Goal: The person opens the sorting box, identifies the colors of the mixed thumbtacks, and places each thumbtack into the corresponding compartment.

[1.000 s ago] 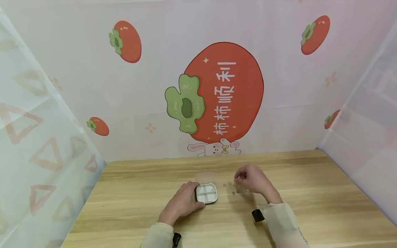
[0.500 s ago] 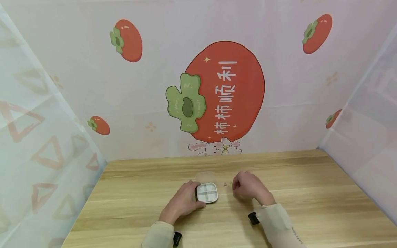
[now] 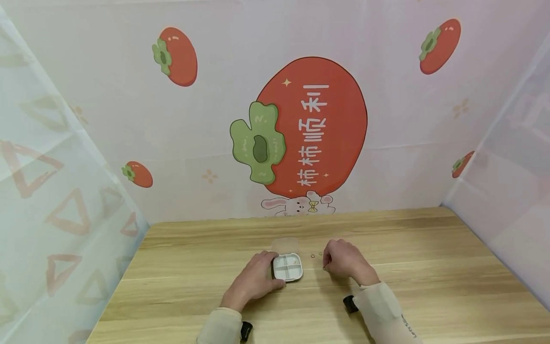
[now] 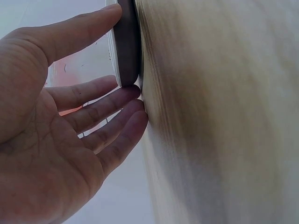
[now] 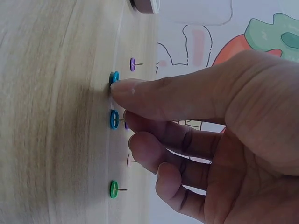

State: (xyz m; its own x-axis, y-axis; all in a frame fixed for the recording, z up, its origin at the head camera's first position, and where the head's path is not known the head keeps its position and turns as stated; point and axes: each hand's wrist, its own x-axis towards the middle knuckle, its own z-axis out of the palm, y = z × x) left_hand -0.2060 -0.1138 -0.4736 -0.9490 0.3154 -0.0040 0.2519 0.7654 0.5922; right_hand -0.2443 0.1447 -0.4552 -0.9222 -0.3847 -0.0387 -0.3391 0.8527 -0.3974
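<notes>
My left hand (image 3: 255, 277) holds a small white pill box (image 3: 287, 267) by its left side, with the thumb at the near edge and fingers at the far edge. The box has four compartments; a small thumbtack (image 3: 295, 262) lies in the far right one. Its clear lid (image 3: 285, 245) is folded open behind it. In the right wrist view, the thumb of my right hand (image 5: 187, 107) presses at a blue thumbtack (image 5: 114, 77) by the table, the index finger hidden behind the thumb. Just beside it stands another blue thumbtack (image 5: 114, 119), point out.
A purple thumbtack (image 5: 132, 64), a green thumbtack (image 5: 114, 189) and a pink thumbtack (image 5: 129, 160) stand around my right hand on the wooden table (image 3: 193, 296). A persimmon-printed cloth (image 3: 215, 119) rises behind the table's back edge.
My right hand has moved left and down a little, to a thumbtack nearer the pill box, and its fingers have closed together. My left hand keeps its hold on the box.
</notes>
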